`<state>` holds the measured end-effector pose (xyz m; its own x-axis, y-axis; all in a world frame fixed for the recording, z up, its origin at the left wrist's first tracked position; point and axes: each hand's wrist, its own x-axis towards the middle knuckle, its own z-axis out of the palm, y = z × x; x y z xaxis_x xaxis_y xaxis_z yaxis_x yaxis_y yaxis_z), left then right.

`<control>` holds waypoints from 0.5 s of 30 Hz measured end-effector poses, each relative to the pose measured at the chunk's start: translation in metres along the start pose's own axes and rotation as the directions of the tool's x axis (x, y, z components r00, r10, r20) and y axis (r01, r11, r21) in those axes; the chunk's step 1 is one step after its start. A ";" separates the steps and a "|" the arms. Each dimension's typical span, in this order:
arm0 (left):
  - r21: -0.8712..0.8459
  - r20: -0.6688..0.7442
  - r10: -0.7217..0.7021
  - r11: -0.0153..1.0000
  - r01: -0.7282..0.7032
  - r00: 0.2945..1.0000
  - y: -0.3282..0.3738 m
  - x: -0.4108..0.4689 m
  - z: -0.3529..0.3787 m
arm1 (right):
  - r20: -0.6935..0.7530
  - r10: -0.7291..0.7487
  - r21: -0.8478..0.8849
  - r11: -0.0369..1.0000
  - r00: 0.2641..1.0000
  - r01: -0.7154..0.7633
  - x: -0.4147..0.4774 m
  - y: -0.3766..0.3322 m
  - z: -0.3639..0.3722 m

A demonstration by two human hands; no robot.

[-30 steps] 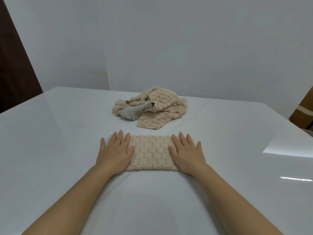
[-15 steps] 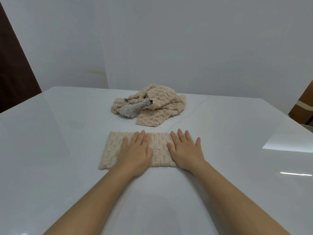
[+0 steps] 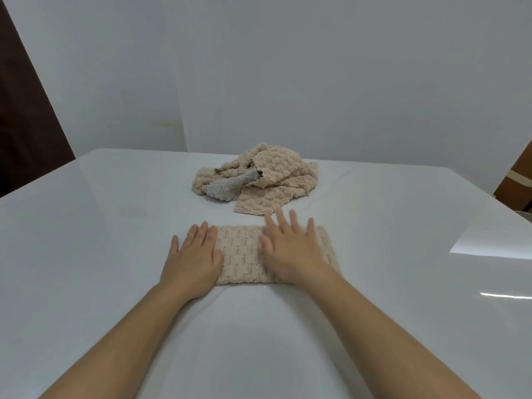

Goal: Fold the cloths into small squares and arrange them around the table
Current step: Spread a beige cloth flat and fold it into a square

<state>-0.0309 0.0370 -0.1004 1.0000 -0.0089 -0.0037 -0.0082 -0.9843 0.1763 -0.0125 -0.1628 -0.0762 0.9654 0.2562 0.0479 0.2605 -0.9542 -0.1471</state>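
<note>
A beige waffle-textured cloth [image 3: 244, 254], folded into a flat rectangle, lies on the white table [image 3: 86, 254] in front of me. My left hand [image 3: 193, 260] rests flat, fingers spread, on the cloth's left end. Flat on the right half lies my right hand [image 3: 290, 251], blurred by motion. Neither hand grips anything. Behind the folded cloth sits a crumpled pile of beige cloths [image 3: 267, 180] with a grey cloth [image 3: 230, 187] poking out at its left.
The glossy white table runs to a far edge near a pale wall. A dark door panel [image 3: 26, 125] stands at the left. A brown piece of furniture [image 3: 518, 180] shows past the table's right corner.
My left hand slid from the cloth's middle back to its left end. My right hand moved left over the cloth's right half. The cloth has stayed flat.
</note>
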 end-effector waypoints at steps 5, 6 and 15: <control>-0.003 0.010 -0.002 1.000 0.002 1.000 -0.002 0.000 0.001 | 0.101 -0.093 0.045 0.995 0.991 0.089 0.000 -0.024 0.022; -0.006 0.010 0.001 1.000 -0.001 1.000 -0.002 0.000 0.000 | 0.093 -0.079 0.046 0.996 0.993 0.075 -0.001 -0.019 0.022; -0.033 -0.052 -0.052 0.998 0.050 0.997 -0.001 0.000 -0.001 | 0.109 0.136 0.022 0.990 0.985 -0.140 -0.012 0.034 0.013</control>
<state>-0.0313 0.0385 -0.1000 0.9979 0.0517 0.0388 0.0425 -0.9772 0.2081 -0.0149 -0.1967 -0.0948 0.9871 0.1388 -0.0803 0.1233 -0.9770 -0.1742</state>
